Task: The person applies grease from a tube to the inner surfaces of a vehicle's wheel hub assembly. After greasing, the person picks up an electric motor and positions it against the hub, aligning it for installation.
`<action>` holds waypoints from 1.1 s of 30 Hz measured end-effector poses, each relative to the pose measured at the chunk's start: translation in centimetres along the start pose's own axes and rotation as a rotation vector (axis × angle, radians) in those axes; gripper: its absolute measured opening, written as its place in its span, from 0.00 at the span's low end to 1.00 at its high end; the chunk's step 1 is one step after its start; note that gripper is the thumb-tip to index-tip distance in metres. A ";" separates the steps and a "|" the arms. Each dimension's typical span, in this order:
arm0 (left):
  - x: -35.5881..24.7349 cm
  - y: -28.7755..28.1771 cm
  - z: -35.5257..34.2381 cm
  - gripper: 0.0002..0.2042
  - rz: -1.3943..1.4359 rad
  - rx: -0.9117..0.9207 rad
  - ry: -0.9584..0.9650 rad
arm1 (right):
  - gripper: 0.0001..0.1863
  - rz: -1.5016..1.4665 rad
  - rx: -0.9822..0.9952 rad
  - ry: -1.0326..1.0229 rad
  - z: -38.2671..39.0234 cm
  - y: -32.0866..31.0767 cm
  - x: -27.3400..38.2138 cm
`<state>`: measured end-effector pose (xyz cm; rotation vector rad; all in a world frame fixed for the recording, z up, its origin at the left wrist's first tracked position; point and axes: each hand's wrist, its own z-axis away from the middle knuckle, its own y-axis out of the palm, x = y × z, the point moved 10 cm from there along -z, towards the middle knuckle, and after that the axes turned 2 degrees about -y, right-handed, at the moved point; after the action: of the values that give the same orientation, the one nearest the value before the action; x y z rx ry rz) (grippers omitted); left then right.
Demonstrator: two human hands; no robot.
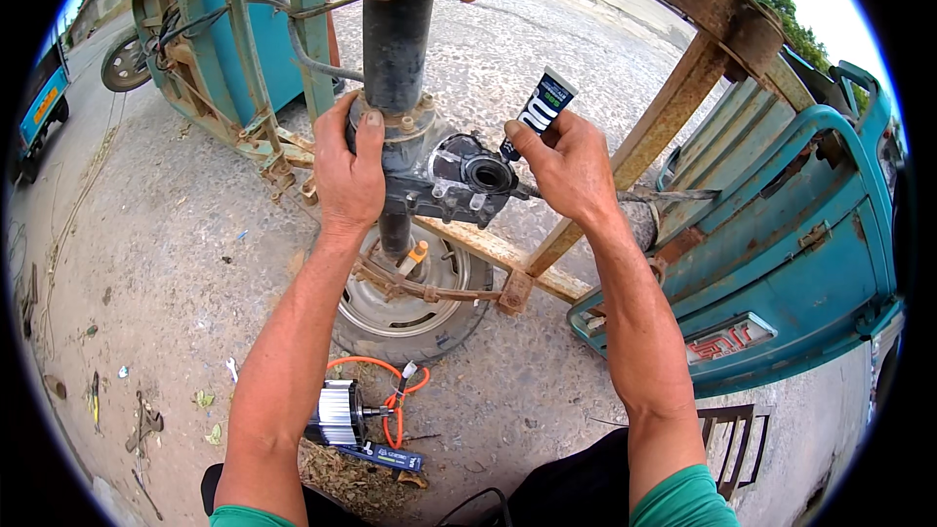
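My right hand [574, 168] grips a black squeeze tube [547, 103] with white and green print. The tube tilts with its lower end near the round opening [490, 174] in the dark gear housing [429, 193] of a vehicle axle. Pale residue lies on the flat face around that opening. On the housing's left side, my left hand [349, 164] is wrapped round the flange, thumb in front and its other fingers partly hidden behind. A thick black axle tube [398, 34] rises from the housing.
The vehicle lies tipped, with a rusty frame [673, 102], a teal body panel [791, 283] at right and a wheel [390, 317] below the housing. A silver motor [340, 412] with an orange cable [420, 385] and a blue box [386, 456] sit on the ground near me.
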<state>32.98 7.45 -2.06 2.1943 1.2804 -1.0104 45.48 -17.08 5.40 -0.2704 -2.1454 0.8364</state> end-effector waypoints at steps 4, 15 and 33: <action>-0.2 -0.1 -0.1 0.28 -0.007 -0.006 0.007 | 0.22 0.003 0.012 0.018 0.2 -0.4 0.0; -0.3 0.0 0.0 0.27 0.027 -0.017 0.026 | 0.21 -0.094 0.049 0.056 2.1 -1.3 -0.8; 0.2 0.2 -0.1 0.29 -0.012 0.018 -0.025 | 0.22 0.017 0.076 0.048 2.6 -1.4 -0.2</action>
<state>33.22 7.55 -2.16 2.1828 1.2801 -1.0541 43.75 -19.43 4.96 -0.2674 -2.0643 0.9101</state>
